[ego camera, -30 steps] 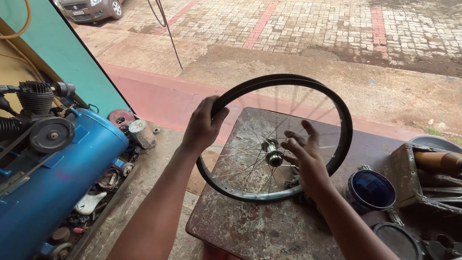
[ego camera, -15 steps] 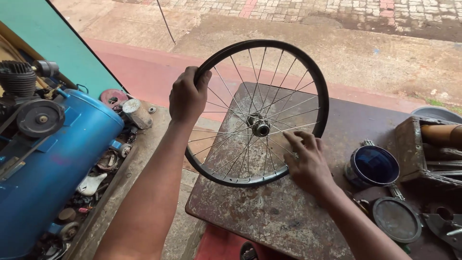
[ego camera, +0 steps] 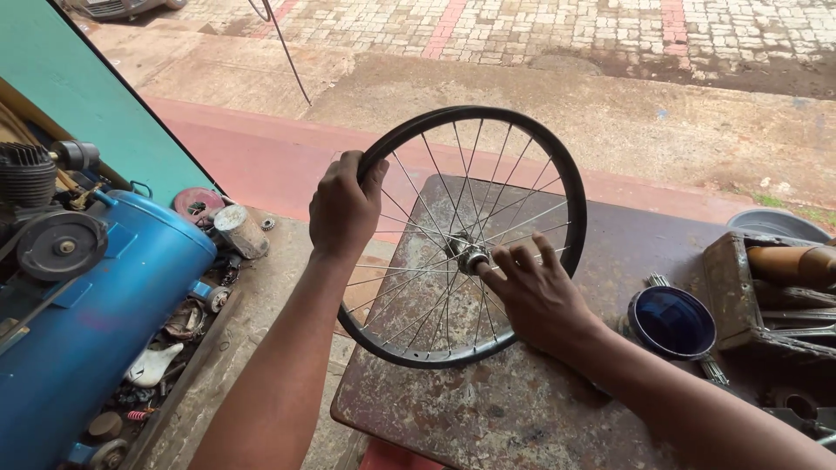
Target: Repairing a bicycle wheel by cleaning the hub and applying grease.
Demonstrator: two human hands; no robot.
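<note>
black wheel rim (ego camera: 570, 187) with silver spokes, blue compressor tank (ego camera: 96, 339), dark blue round tin (ego camera: 672, 321), teal wall (ego camera: 96, 113)

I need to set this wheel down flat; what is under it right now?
Under the wheel lies the rusty metal table; its left part overhangs the concrete floor. The right hand covers some of the tabletop.
</note>
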